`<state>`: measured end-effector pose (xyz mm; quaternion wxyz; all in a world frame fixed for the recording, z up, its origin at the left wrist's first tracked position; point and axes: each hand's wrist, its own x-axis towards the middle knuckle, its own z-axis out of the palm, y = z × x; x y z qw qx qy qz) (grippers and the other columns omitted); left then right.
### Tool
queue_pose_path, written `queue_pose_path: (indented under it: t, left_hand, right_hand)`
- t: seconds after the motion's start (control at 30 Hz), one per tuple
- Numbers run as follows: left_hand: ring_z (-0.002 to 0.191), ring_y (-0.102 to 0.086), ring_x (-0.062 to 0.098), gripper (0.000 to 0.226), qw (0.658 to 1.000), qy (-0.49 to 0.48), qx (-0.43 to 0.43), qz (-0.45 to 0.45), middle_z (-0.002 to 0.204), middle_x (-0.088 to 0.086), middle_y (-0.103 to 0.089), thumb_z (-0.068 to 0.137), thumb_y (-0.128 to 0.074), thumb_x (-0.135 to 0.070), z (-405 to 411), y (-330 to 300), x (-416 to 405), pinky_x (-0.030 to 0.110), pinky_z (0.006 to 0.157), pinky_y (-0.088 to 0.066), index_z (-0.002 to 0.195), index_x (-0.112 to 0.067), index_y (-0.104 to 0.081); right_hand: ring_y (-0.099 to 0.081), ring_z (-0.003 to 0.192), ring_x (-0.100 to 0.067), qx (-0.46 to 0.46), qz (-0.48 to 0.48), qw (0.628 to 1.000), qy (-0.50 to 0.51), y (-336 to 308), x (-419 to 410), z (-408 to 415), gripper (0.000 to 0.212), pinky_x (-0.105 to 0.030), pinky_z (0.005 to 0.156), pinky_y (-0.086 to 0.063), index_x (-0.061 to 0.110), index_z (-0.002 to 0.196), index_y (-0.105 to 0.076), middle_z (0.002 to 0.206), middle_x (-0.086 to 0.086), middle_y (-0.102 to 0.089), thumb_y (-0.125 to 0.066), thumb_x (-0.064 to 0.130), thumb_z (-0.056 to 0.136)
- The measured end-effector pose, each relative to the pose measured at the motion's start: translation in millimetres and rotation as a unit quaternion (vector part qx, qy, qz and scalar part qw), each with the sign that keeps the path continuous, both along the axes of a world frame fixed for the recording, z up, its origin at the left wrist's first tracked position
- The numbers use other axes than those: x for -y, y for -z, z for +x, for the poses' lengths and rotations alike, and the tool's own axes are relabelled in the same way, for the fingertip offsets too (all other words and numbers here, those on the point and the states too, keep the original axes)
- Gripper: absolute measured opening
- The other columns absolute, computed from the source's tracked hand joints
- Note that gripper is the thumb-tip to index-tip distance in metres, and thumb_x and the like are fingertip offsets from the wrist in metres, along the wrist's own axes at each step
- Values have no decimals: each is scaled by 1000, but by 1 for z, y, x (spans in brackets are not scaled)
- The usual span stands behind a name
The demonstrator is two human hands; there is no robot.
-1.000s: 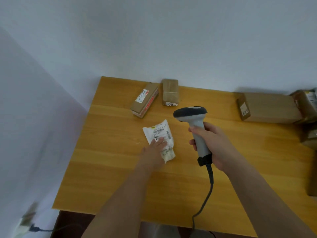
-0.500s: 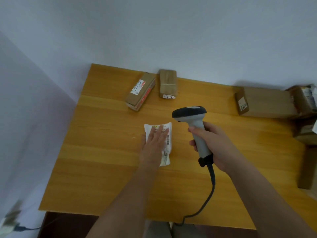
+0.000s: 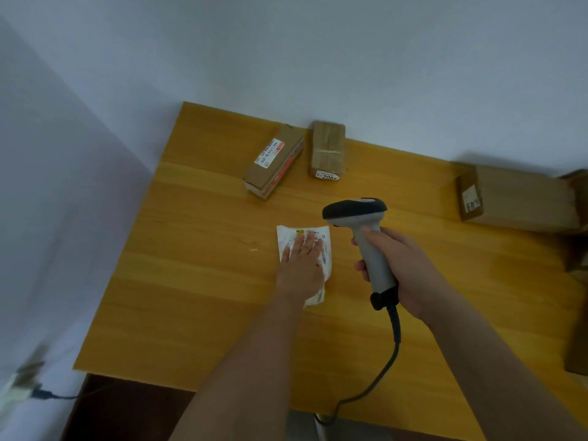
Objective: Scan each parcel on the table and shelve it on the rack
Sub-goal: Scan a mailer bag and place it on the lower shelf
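Observation:
A small white bag parcel [image 3: 325,249] with a printed label lies flat on the wooden table [image 3: 197,281]. My left hand [image 3: 300,267] presses on it with straight fingers and covers most of it. My right hand [image 3: 401,272] grips the handle of a grey and black barcode scanner [image 3: 359,218], whose head points left over the parcel. The scanner's cable [image 3: 381,374] hangs off the table's front edge.
Two small cardboard parcels [image 3: 273,162] [image 3: 327,149] lie near the back wall. A larger brown box [image 3: 515,198] sits at the back right, with more boxes [image 3: 577,329] cut off at the right edge. A plug and cord [image 3: 28,386] lie on the floor at the left.
My left hand has slid up over the white parcel and turned it straighter, flattening it on the table. The scanner has stayed in about the same place.

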<state>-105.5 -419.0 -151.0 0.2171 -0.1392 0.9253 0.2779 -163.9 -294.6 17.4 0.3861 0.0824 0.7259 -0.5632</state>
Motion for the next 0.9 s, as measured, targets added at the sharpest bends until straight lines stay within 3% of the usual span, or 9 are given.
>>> queue_pose_path:
  t: [0.1,0.17,0.23,0.33,0.4,0.47,0.57,0.73,0.9]
  left_hand:
    - [151,4,16,61,999,-22,-42,-12,164,-2,-4,101,-45,-18,6,-3,4,39,121,0,155,-20,-18]
    - [147,-14,18,58,985,-119,-109,-63,159,2,-21,96,-54,-19,18,-4,1,37,122,-11,149,-20,-32]
    - [137,-26,25,64,955,-270,-98,-72,149,7,-28,91,-64,-30,30,-7,-5,39,113,-28,145,-19,-31]
    - [123,-43,30,88,882,-461,-47,83,134,14,-37,81,-77,-32,32,-12,-9,36,93,-43,144,-5,-22]
    - [108,-56,26,79,827,-525,-46,196,120,11,-47,77,-82,-18,27,-11,-7,30,77,-49,133,0,-29]
    - [94,-62,22,57,784,-560,-39,263,113,10,-59,74,-84,-9,23,-10,-7,34,73,-55,113,-1,-43]
    - [94,-68,26,27,758,-575,-9,307,112,14,-69,77,-81,-8,17,-8,-10,45,81,-58,94,-10,-59]
    - [99,-67,28,25,725,-610,9,320,113,12,-69,79,-80,-9,13,-8,-13,47,86,-57,95,-12,-61]
    - [99,-67,27,27,722,-615,3,316,114,11,-68,80,-79,-9,12,-10,-16,42,84,-57,100,-11,-61]
  right_hand:
    - [-62,60,-15,13,-5,1000,0,-4,-6,0,26,-30,58,-51,12,112,-65,77,-4,-66,-55,33,100]
    - [-62,61,-14,21,-11,1000,-4,-7,-11,1,28,-30,58,-52,11,113,-64,89,-8,-65,-55,33,100]
    - [-63,60,-13,27,-11,999,-17,-10,-16,3,27,-28,57,-52,11,112,-65,92,-8,-65,-53,33,101]
    - [-62,59,-14,41,-13,999,-32,-16,-24,5,29,-29,56,-51,9,112,-65,86,-9,-64,-52,33,102]
    - [-61,60,-15,47,-16,998,-40,-20,-30,6,30,-31,58,-50,11,116,-64,89,-10,-64,-53,34,101]
    - [-61,61,-15,46,-20,997,-50,-26,-34,5,29,-31,59,-51,12,116,-65,96,-13,-64,-53,33,101]
    - [-62,62,-14,43,-25,997,-54,-33,-40,5,24,-31,60,-51,14,110,-67,112,-14,-67,-54,32,101]
    - [-60,58,-14,38,-28,998,-48,-45,-52,6,25,-29,57,-50,11,112,-65,108,-8,-67,-53,29,101]
    - [-58,59,-15,41,-35,998,-38,-53,-61,9,27,-31,58,-49,8,115,-64,103,-9,-66,-54,28,101]
